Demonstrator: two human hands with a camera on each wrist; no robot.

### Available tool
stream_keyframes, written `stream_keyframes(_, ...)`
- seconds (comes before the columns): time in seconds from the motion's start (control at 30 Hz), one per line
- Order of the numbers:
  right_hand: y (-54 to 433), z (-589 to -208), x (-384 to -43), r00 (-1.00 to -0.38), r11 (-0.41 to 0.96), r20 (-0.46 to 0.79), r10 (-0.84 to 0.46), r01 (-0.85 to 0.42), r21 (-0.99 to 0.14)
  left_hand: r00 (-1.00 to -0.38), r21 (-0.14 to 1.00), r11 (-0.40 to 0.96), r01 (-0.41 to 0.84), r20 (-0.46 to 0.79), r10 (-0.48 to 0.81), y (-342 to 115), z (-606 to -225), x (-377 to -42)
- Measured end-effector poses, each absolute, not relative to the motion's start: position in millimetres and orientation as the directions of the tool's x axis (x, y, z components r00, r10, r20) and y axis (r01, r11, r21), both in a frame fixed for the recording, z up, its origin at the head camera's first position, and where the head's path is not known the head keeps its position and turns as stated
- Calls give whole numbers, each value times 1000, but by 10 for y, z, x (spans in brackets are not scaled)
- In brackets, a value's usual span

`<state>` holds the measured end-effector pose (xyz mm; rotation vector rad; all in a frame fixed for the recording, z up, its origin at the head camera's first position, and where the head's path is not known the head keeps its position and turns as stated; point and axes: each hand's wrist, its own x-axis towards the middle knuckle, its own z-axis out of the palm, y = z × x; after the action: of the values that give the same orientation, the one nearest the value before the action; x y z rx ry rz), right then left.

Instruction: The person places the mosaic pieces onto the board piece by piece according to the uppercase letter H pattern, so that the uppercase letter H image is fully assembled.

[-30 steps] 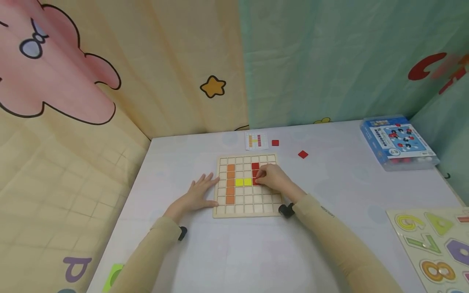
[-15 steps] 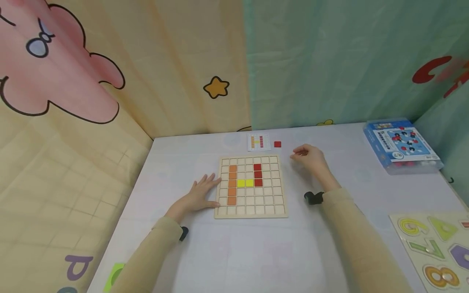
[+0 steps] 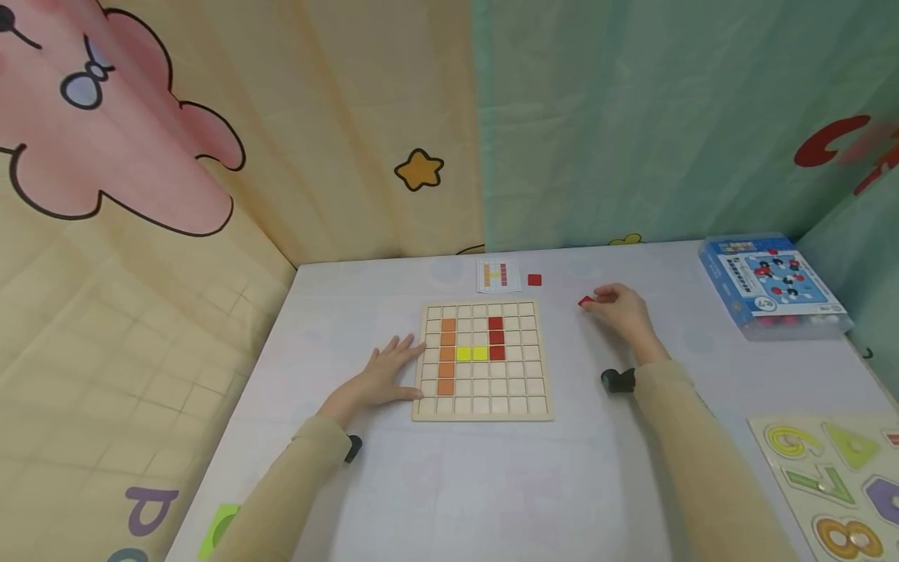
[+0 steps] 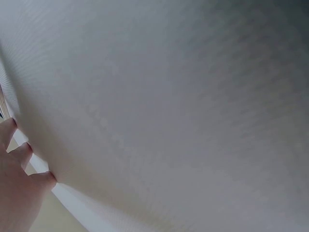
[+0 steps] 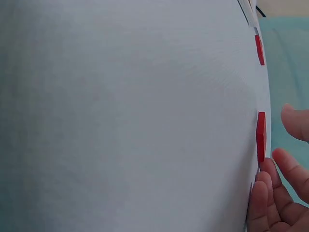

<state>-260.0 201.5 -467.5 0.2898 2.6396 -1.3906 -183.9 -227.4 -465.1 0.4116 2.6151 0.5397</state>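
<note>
My left hand point(image 3: 379, 375) lies with spread fingers at the left edge of a wooden grid board point(image 3: 516, 402); its fingertips press on the tabletop in the left wrist view. On the board stand a column of orange tiles point(image 3: 446, 353), two yellow tiles point(image 3: 471, 353) and a column of three red tiles point(image 3: 496, 337). Right of the board, my right hand point(image 3: 623, 314) reaches down to a loose red tile point(image 3: 584, 301). The right wrist view shows that red tile point(image 5: 261, 136) on the table, a fingertip right at its corner, thumb and forefinger apart.
Behind the board lie a printed pattern card point(image 3: 499, 275) and another red tile point(image 3: 534, 279). A blue boxed kit point(image 3: 772, 285) stands at the back right. A number-and-shape puzzle board point(image 3: 808, 507) is at the right front, a green piece point(image 3: 219, 528) at the left front. Curtains border the table's back.
My right hand has left the red column on the board and moved right to the loose red tile. Three red tiles show on the board. My left hand has stayed in place.
</note>
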Motion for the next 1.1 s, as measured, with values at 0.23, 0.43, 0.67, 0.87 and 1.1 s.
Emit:
stream_keyframes(0.23,1962,-4676,-2623,-975,628,-208,85,214,-748,-865,413,892,185,-363,347,-2260,-4669,-1855)
stream_keyframes(0.43,1928,-4686,-2635,-984,689,-158,81,170,-704,-866,411,893,182,-364,344,-2272,-4686,-1864)
stream_keyframes(0.67,1936,-4709,-2615,-978,682,-185,100,203,-703,-863,415,892,180,-368,346,-2278,-4689,-1855)
stream_keyframes(0.87,1949,-4720,-2573,-970,623,-212,117,238,-745,-862,420,889,184,-365,351,-2280,-4705,-1852)
stream_keyframes(1.1,1817,-4639,-2456,-962,517,-264,65,259,-816,-863,419,886,197,-355,359,-2275,-4695,-1856)
